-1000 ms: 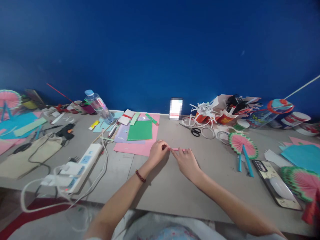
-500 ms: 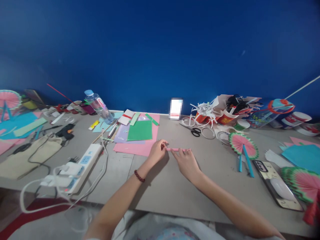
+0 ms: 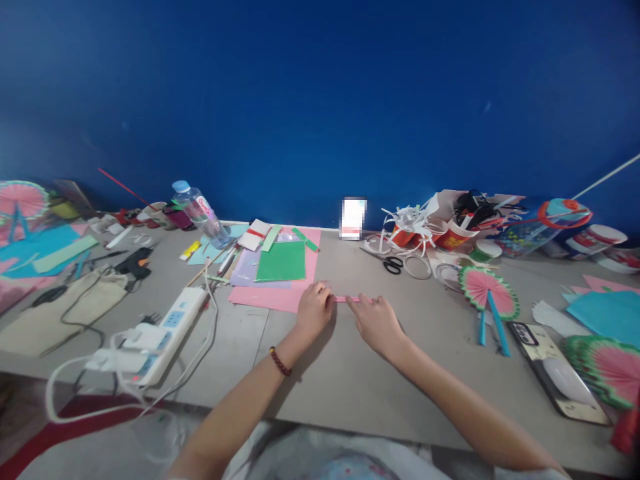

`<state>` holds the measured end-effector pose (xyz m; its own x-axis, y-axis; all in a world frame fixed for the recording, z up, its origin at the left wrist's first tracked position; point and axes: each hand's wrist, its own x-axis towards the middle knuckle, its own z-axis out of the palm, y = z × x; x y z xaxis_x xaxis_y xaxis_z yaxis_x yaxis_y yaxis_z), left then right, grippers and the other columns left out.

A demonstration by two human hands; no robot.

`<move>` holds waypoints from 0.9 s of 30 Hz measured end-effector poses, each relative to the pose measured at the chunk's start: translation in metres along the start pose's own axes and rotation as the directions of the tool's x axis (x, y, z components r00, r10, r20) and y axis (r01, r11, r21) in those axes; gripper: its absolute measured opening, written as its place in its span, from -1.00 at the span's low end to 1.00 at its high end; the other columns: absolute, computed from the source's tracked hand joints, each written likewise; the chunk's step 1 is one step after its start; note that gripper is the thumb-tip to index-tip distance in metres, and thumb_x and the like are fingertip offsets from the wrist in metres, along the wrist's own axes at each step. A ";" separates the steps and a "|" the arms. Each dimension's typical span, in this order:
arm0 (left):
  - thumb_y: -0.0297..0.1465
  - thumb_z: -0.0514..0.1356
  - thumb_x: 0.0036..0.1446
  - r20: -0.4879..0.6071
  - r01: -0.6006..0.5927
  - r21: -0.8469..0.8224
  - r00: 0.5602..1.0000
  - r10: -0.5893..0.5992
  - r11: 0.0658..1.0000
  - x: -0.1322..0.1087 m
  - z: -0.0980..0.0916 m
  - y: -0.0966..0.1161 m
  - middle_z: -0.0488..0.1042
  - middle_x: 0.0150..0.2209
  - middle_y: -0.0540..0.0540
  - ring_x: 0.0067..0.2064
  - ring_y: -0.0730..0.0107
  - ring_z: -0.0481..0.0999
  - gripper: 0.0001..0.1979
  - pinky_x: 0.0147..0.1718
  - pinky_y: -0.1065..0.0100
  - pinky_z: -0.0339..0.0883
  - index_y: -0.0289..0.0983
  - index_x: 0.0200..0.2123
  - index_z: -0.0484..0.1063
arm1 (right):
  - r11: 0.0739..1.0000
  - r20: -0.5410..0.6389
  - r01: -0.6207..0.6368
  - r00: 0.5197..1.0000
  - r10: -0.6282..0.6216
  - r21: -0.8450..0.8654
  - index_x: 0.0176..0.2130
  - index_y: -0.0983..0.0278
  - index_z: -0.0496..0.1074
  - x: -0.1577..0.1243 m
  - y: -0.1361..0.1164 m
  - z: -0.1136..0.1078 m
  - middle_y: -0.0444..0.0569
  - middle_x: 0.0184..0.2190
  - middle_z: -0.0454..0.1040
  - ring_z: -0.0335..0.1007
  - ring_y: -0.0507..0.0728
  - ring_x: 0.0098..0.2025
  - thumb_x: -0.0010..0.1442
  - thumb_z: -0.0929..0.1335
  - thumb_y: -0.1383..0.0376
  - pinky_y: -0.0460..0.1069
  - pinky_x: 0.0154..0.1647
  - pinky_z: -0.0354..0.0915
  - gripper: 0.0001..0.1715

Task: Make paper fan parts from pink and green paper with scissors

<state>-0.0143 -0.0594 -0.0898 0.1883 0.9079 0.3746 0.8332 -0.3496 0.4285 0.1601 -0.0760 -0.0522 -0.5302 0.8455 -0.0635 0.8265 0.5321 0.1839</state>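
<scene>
A narrow folded strip of pink paper [image 3: 341, 299] lies across the grey table in front of me. My left hand [image 3: 313, 313], with a beaded bracelet at the wrist, is curled over the strip's left end, its fingers closed on it. My right hand [image 3: 379, 328] presses its fingertips along the right part of the strip and covers that end. Just left of my hands is a large pink sheet [image 3: 265, 299] with a green sheet [image 3: 281, 261] on top. Beyond my right hand lie black-handled scissors [image 3: 392, 265].
At left are a power strip [image 3: 173, 330] with looping cables, a glue gun [image 3: 135, 263] and a tilted plastic bottle [image 3: 203, 217]. To the right lie a pink-and-green paper fan [image 3: 487, 290] and a phone [image 3: 535, 353] under a white mouse [image 3: 561, 378]. Cups [image 3: 454, 239] stand by the blue wall.
My left hand has turned slightly, its fingers curling further over the strip. My right hand's fingers have drawn closer together on the paper. The view has shifted a little.
</scene>
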 end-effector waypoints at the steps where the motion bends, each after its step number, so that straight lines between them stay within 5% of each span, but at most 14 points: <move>1: -0.54 0.09 0.15 0.009 -0.002 0.012 1.000 0.002 1.000 -0.001 -0.001 0.001 0.39 -0.34 -0.10 -0.26 0.27 0.38 -0.87 -0.28 0.26 0.26 -0.27 -0.42 0.35 | 1.000 0.006 -0.015 1.000 0.015 0.024 0.17 0.26 0.26 0.001 0.002 -0.002 0.15 -0.15 0.46 0.44 0.17 -0.24 0.25 0.25 0.34 0.03 -0.23 0.14 -0.51; 10: -0.51 0.05 0.22 0.048 -0.049 -0.201 0.997 0.060 0.978 0.002 0.002 -0.002 0.39 -0.35 -0.07 -0.26 0.28 0.37 -0.88 -0.25 0.27 0.26 -0.25 -0.36 0.32 | 0.924 0.045 -0.083 0.996 0.072 0.372 -0.27 0.25 0.52 0.019 0.038 -0.021 0.05 -0.33 0.54 0.44 0.14 -0.25 0.30 0.23 0.04 -0.06 -0.31 0.12 -0.58; 14: -0.43 0.05 0.26 0.030 -0.045 -0.414 0.998 0.063 0.909 0.003 -0.001 0.002 0.39 -0.32 -0.06 -0.24 0.35 0.37 -0.88 -0.23 0.33 0.26 -0.25 -0.34 0.33 | 0.646 0.074 -0.029 0.996 -0.043 0.762 -0.26 0.23 0.57 0.026 0.048 -0.015 -0.03 -0.34 0.54 0.43 0.06 -0.35 0.25 0.24 -0.05 -0.10 -0.37 0.18 -0.50; 17: -0.31 0.08 0.27 0.018 -0.019 -0.498 0.999 0.032 0.867 0.003 -0.008 0.008 0.40 -0.31 -0.06 -0.24 0.38 0.38 -0.85 -0.25 0.36 0.29 -0.25 -0.31 0.35 | 0.491 -0.012 0.034 0.999 -0.047 0.870 -0.25 0.25 0.59 0.028 0.047 -0.006 -0.02 -0.35 0.55 0.44 0.06 -0.37 0.23 0.28 -0.01 -0.10 -0.36 0.24 -0.54; 27: -0.27 0.31 0.07 -0.101 -0.036 -0.718 0.993 -0.053 0.696 0.007 -0.012 0.005 0.45 -0.13 -0.14 -0.17 0.37 0.47 -0.62 -0.15 0.28 0.42 -0.22 -0.04 0.42 | 0.568 -0.430 0.277 0.889 0.154 0.775 -0.32 0.25 0.59 0.028 0.034 -0.001 0.00 -0.37 0.58 0.48 0.09 -0.30 0.26 0.31 0.15 -0.06 -0.28 0.31 -0.68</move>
<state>-0.0145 -0.0578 -0.0754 0.0901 0.8972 0.4324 0.1997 -0.4416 0.8747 0.1730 -0.0342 -0.0466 -0.4258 0.8146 0.3939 0.4693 0.5710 -0.6735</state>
